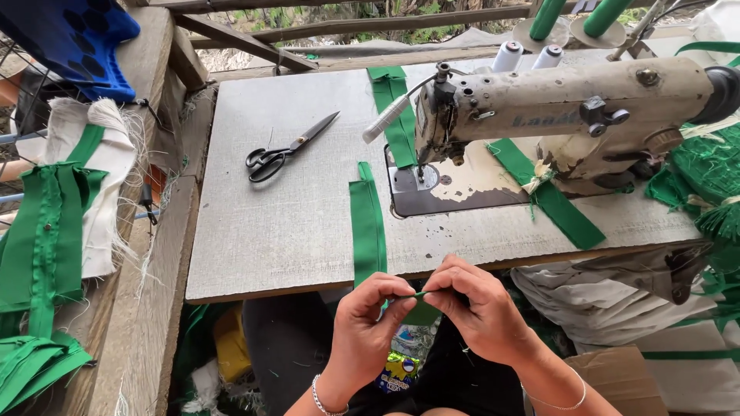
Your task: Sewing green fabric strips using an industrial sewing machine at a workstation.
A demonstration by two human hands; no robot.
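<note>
I'm pinching the green strip (368,223) end between both hands, left hand (370,320) and right hand (474,304) touching, just off the table (293,223) front edge; strip is running lengthwise away toward the machine (555,115).

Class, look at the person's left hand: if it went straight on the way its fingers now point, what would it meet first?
The left hand points right, its fingertips pinching a green strip. It would meet the right hand almost at once; their fingertips already look touching, though depth is hard to judge.
</note>
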